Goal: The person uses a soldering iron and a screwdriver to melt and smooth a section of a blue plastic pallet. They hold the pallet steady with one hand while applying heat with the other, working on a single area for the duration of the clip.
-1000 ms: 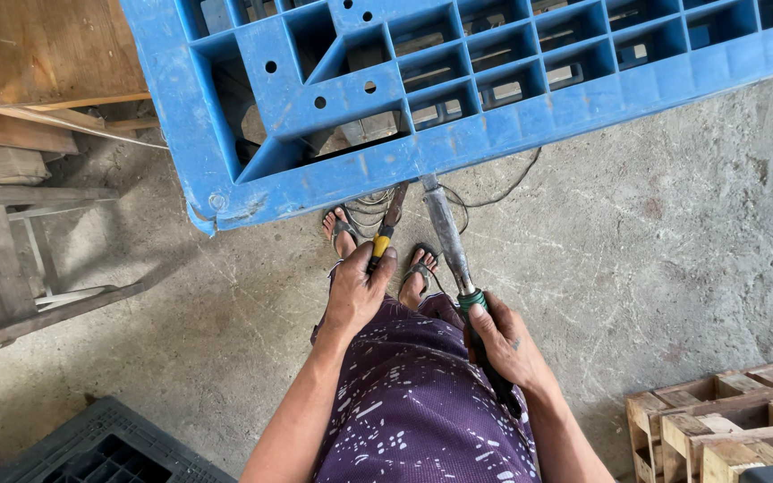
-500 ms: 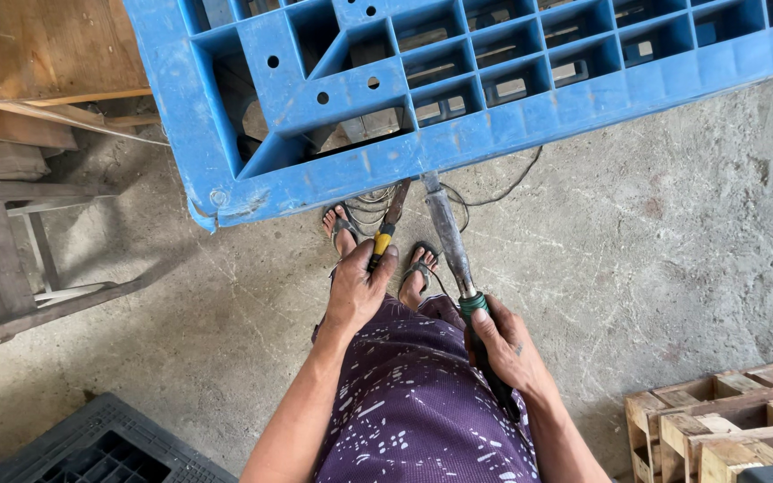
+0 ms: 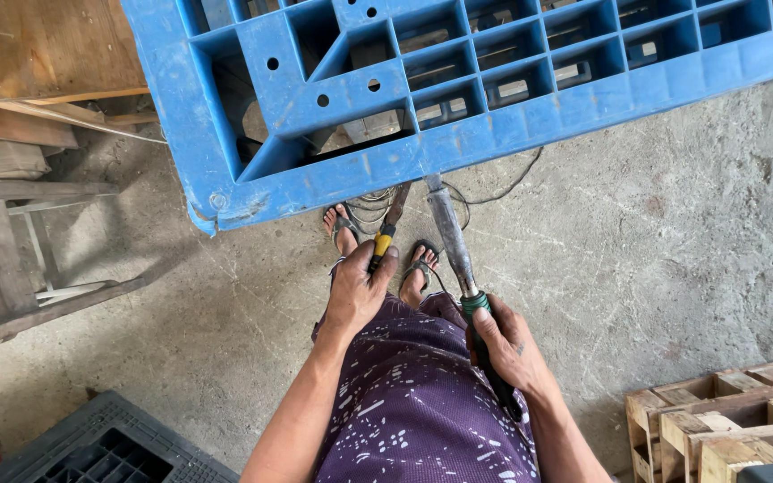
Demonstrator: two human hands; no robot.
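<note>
Below the near edge of the blue plastic pallet [image 3: 458, 107], both hands worked at its scuffed, gridded rim. Left hand [image 3: 357, 295] had its fingers clenched round the yellow-and-black handle of a slim tool [image 3: 388, 228] whose dark shaft met the underside of the edge. Right hand [image 3: 505, 344] gripped the green-collared handle of a heavy tool with a long, dull metal shaft [image 3: 451, 237], its tip touching the pallet just beside the other. Rough grey concrete floor [image 3: 673, 250] lay beneath, wooden pallets [image 3: 726, 420] at the right. Compared with half a second before, the slim tool stood slightly steeper; both grips were unchanged.
</note>
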